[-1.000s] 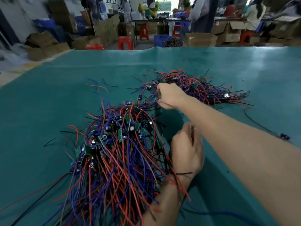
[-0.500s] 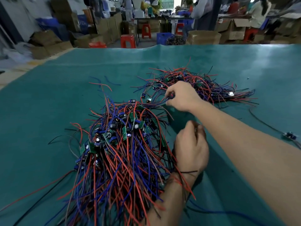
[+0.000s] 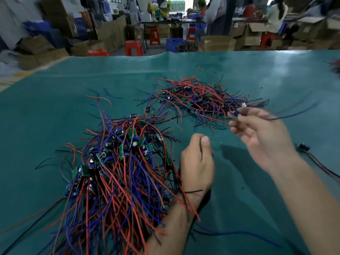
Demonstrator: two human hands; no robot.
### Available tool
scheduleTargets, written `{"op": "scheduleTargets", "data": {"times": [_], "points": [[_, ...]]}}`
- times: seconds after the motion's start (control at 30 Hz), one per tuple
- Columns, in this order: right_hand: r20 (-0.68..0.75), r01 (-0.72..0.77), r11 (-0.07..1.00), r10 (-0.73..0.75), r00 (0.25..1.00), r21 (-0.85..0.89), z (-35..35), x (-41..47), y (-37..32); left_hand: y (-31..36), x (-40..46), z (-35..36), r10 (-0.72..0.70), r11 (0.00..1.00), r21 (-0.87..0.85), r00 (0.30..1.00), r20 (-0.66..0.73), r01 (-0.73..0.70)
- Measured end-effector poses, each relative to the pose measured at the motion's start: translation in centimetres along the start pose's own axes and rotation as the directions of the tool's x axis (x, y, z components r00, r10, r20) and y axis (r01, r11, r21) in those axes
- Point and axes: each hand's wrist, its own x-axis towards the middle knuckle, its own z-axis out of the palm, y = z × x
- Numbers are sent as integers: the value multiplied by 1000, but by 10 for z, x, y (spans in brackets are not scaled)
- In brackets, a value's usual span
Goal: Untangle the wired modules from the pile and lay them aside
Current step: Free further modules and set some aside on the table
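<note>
The right hand (image 3: 257,137) is raised off the green table cover (image 3: 55,111), palm turned up, fingers loosely bent and blurred; its fingertips pinch a small blue module (image 3: 235,113) at the top of the hand, and a blue wire (image 3: 294,114) trails away from that pinch toward the right; the hold is narrow, made at the fingertips only. Just beyond the pinch, touching the table, lies the far heap of wired modules (image 3: 198,100), a flat spread of red, blue and black leads with small green boards among them. The left hand (image 3: 197,162) sits below and to the left of the held module, fingers curled into a fist with the thumb on top; thin dark wires cross its wrist, but whether the fist itself closes on any wire cannot be told. Against that hand's left side, and running down along the forearm, is the big pile (image 3: 117,172) of tangled modules; red and blue leads drape over the wrist. To the right of the raised hand, apart from it, a single module with dark leads (image 3: 304,147) lies on the cover.
</note>
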Motion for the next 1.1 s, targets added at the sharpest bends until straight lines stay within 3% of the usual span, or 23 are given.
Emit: {"op": "scheduleTargets", "data": {"times": [0.07, 0.17, 0.27, 0.43, 0.63, 0.8, 0.97, 1.1], "points": [[47, -13, 999, 16, 999, -47, 0, -15, 13, 1, -1, 0, 5, 1000, -31, 1000, -9, -5], [137, 107, 945, -67, 988, -308, 7, -27, 34, 1, -1, -1, 38, 999, -29, 999, -25, -38], [260, 180, 916, -88, 962, -357, 10, -27, 38, 1, -1, -2, 13, 999, -32, 999, -48, -14], [458, 300, 756, -1, 889, -582, -6, -19, 28, 0, 2, -2, -83, 997, -9, 995, -60, 83], [238, 158, 865, -47, 970, -476, -7, -14, 35, 4, 0, -2, -55, 998, -23, 997, 58, 56], [219, 31, 937, 49, 974, -348, -4, -14, 35, 7, -2, -4, -24, 999, -43, 984, 176, 32], [212, 82, 938, -9, 977, -336, -9, -12, 29, 2, -1, -2, 8, 998, 58, 987, 162, -18], [89, 205, 863, -185, 979, -462, -21, -2, 26, 4, -1, -2, 28, 994, 102, 981, 194, -49]]}}
